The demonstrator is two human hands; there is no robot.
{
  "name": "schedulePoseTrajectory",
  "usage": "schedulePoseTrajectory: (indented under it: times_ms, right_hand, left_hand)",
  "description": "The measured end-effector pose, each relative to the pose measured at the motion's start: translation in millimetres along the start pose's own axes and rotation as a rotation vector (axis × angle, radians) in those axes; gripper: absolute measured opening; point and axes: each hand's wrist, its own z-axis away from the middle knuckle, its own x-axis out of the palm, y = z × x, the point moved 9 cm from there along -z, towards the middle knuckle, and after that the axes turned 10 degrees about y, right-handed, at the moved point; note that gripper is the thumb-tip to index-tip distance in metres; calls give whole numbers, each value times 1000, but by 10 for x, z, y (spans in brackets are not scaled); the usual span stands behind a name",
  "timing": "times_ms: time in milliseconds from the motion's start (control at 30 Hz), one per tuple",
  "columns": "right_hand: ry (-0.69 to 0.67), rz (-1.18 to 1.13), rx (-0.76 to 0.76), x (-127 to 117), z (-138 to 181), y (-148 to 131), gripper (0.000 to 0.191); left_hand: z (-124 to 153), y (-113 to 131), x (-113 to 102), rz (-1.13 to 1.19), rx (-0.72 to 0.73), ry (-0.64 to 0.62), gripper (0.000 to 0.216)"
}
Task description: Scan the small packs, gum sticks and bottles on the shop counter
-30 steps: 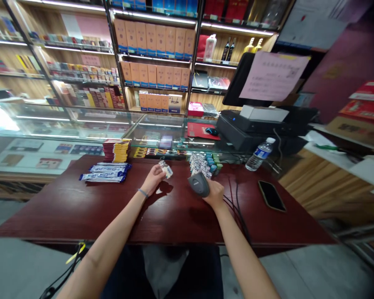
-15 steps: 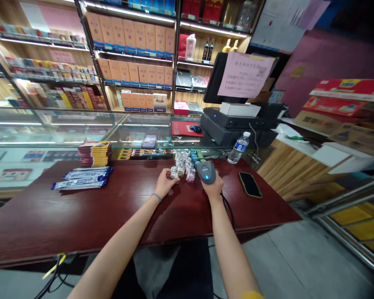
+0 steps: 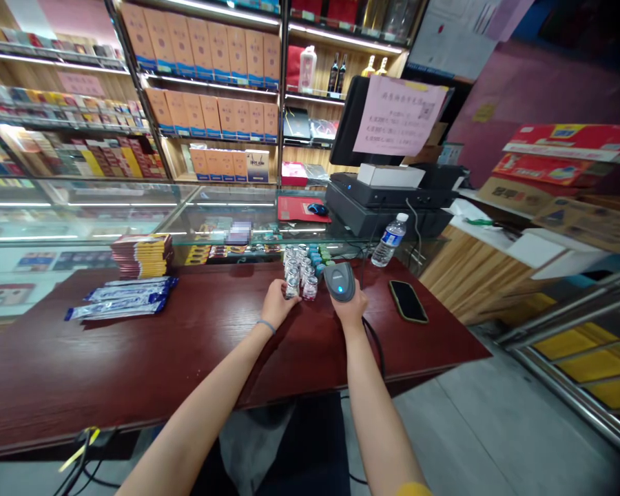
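My left hand (image 3: 279,304) is closed around a small clear jar (image 3: 292,284) with a pale lid, at the near-left corner of a cluster of jars. Its thumb lies at the jar's near side. Just right of it, a similar jar with reddish contents (image 3: 310,288) stands on the table. Behind these are several more small jars, with blue and green ones (image 3: 317,257) at the right of the cluster. My right hand (image 3: 353,310) grips a dark grey barcode scanner (image 3: 339,282), its blue light lit and its cable trailing down over the table.
On the dark red table (image 3: 207,344) lie blue-and-white packets (image 3: 121,300), stacked maroon-and-yellow packs (image 3: 142,256), a phone (image 3: 408,301) and a water bottle (image 3: 390,241). Behind are a glass counter (image 3: 207,213) and a monitor (image 3: 351,120). Cartons (image 3: 563,162) are stacked at the right.
My left hand has moved slightly right with the jar, closer to the other jars. My right hand keeps the scanner in nearly the same place. The whole view has shifted a little.
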Motion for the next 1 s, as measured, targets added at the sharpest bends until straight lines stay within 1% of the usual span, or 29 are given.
schedulePoseTrajectory:
  times_ms: [167,300,367,400,500,567,633,733,833,900,1000]
  right_hand:
    - [20,-12,-27,-11,-2,-19,45]
    - [40,-3,-55,-23,-10,-41,44]
    - [54,10,-67,-38,-18,-69,43]
    - [54,19,-74,-42,-22,-89,44]
    - [75,17,-95,-75,-40,-192,42]
    - [80,-11,-141,-91,-54,-323,42]
    - [52,-59,-209,-81,-62,-503,37]
    - [-1,-122,-281,-59,-64,-791,36]
    - [-42,-176,-315,-41,-38,-1066,36]
    - [-34,-218,-332,-46,3,-1237,35]
    - [-31,-289,-342,-22,94,-1472,30]
  left_hand:
    - [3,-45,32,32,9,-13,38]
    - [36,-89,58,92,-14,-37,48]
    - [50,-107,-19,134,-35,-24,56]
    - [52,-117,-92,152,-45,-12,59]
    - [32,-148,-428,203,-62,23,61]
    - [-1,-168,-721,215,-57,34,53]
    - [-43,-199,-1057,192,-47,64,42]
    - [-104,-269,-1579,134,-22,154,28]
    - [-148,-370,-2042,102,-6,257,22]
    - [-171,-458,-2304,87,-4,315,21]
    - [-196,-622,-2636,69,-24,387,21]
